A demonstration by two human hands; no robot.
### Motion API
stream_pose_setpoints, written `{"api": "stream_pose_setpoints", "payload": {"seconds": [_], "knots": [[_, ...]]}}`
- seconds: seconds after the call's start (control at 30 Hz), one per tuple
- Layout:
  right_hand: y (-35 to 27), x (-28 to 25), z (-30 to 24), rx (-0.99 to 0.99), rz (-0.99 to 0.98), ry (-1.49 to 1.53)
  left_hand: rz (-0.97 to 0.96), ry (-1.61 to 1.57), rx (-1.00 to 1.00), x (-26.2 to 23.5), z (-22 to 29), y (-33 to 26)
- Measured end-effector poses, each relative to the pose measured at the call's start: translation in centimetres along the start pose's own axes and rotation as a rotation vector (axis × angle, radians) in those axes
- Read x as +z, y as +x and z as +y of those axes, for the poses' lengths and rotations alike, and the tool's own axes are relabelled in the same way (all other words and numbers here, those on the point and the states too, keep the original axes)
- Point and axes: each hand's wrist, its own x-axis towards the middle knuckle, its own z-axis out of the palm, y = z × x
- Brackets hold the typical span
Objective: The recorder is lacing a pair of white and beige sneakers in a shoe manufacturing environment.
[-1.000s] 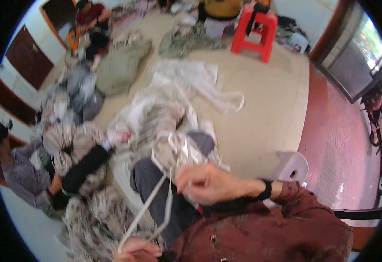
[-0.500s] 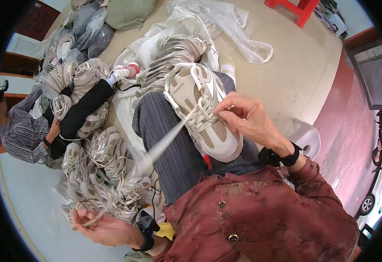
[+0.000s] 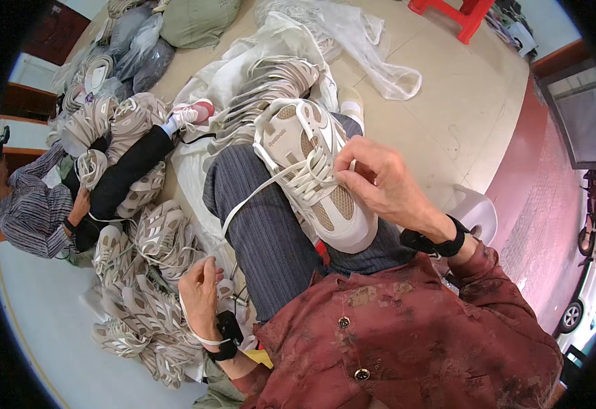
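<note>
A beige and white sneaker [image 3: 342,219] lies across my lap on grey striped trousers, its toe toward me. White shoelace [image 3: 255,192] runs from its eyelets, slack and curved, down over my left knee toward my left hand [image 3: 200,294]. That hand is closed with the lace between its fingers, and a loose length hangs past the wrist. At the right side of the lacing my right hand [image 3: 378,183] pinches thumb against finger, with a bit of white lace showing there. The exact grip of its fingertips is partly hidden.
Several similar sneakers [image 3: 165,238] are heaped at my left. A stack of beige shoe parts [image 3: 270,88] lies on white plastic beyond my knees. Another person in a striped top [image 3: 35,211] handles shoes at the left. A red stool [image 3: 465,17] stands far right, a white stool [image 3: 474,217] nearer.
My left hand has come from the lower left up and closer to my knee. The lace, stretched and blurred before, now hangs slack. My right hand has stayed by the lacing, its fingers curled more.
</note>
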Motion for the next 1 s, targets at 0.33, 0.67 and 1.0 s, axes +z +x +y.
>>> {"api": "stream_pose_setpoints", "payload": {"seconds": [0.33,0.67,1.0], "knots": [[0.0,-0.2,1.0,-0.253,0.005,-0.165,-0.187,-0.312,0.259,3.7,7.8,0.4],[6.3,-4.6,0.8,0.194,-0.134,0.833,-0.431,-0.410,0.209,6.1,8.5,2.4],[6.9,-7.5,0.5,0.150,-0.213,0.250,-0.493,-0.459,0.147,5.7,8.1,3.3]]}}
